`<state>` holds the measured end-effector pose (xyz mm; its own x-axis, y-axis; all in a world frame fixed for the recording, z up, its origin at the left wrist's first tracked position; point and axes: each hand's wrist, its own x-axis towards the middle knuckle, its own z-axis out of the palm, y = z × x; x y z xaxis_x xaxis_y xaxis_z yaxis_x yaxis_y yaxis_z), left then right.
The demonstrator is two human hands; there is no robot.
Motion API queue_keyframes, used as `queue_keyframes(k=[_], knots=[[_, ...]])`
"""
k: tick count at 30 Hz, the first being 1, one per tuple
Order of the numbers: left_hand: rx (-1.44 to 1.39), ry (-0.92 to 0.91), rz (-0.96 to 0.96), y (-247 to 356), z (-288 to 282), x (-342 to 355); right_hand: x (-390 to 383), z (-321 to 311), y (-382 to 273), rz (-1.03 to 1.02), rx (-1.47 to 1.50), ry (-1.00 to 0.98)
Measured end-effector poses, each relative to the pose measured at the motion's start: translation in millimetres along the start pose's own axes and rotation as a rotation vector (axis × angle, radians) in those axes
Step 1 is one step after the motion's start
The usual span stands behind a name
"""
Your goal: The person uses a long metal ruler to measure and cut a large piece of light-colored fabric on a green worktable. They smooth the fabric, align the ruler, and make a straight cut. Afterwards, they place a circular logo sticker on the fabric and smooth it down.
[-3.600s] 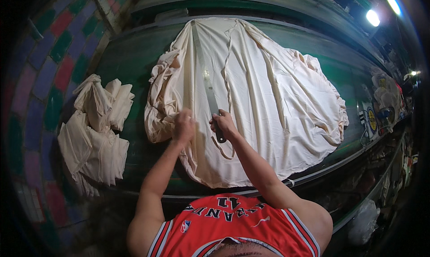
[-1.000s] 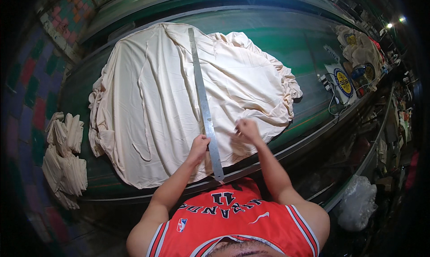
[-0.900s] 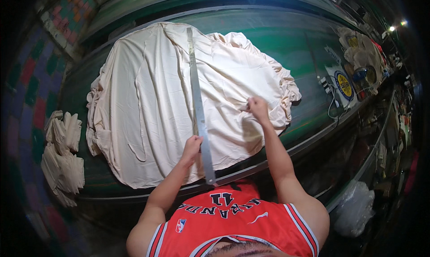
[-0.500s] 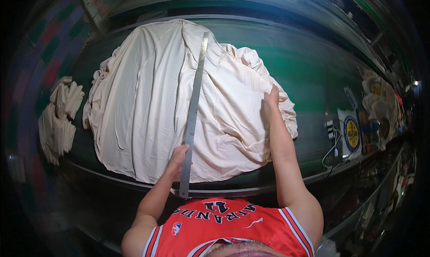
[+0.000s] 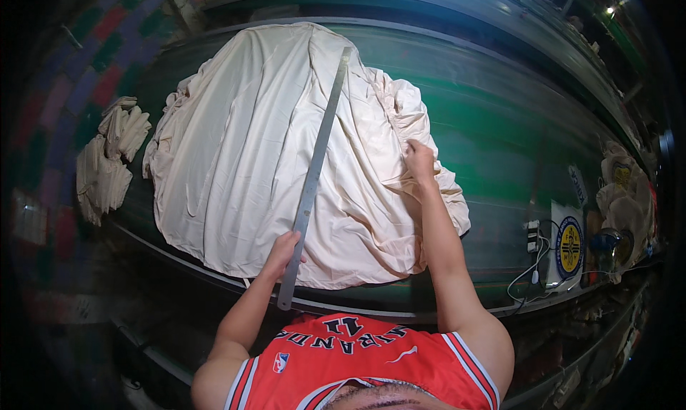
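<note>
A large heap of cream cloth lies over the green table, with long folds on its left and bunched, crumpled edges on its right. Across it runs a long metal ruler, slanting from the far middle to the near edge. Its lower end juts past the table's front edge. My left hand is closed on the ruler near that end, thumb along its side. On the right, my right hand has its fingers curled, pinching the cloth by the gathered folds; its fingertips are partly hidden.
The green table extends to the right of the cloth. Folded cream cloth pieces lie at the left. Near the right end are a white power strip with cables, a white sheet with a round emblem, and more cloth.
My right hand has moved left, in from the cloth's right edge, its fingers now more curled. My left hand stays on the ruler. The view has shifted slightly.
</note>
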<state>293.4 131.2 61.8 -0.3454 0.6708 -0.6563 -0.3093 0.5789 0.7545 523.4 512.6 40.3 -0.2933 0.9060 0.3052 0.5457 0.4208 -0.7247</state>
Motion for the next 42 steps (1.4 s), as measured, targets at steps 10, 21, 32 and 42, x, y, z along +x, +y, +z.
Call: queue_keyframes(k=[10, 21, 32, 42], knots=[[-0.029, 0.066, 0.022, -4.5, -4.5, -19.4, 12.4, 22.0, 28.2, 0.306, -0.318, -0.115], [0.041, 0.12, 0.099, -23.8, -62.2, -66.9, 61.8, -14.6, -19.7, 0.286, 0.101, 0.456], [0.065, 0.079, 0.129, -35.6, -76.2, -60.9, -37.2, 56.9, -97.0, -0.189, -0.036, -0.332], [0.016, 0.001, 0.221, 0.9, -44.1, 20.5, -55.0, 48.8, -110.1, -0.063, -0.206, -0.348]])
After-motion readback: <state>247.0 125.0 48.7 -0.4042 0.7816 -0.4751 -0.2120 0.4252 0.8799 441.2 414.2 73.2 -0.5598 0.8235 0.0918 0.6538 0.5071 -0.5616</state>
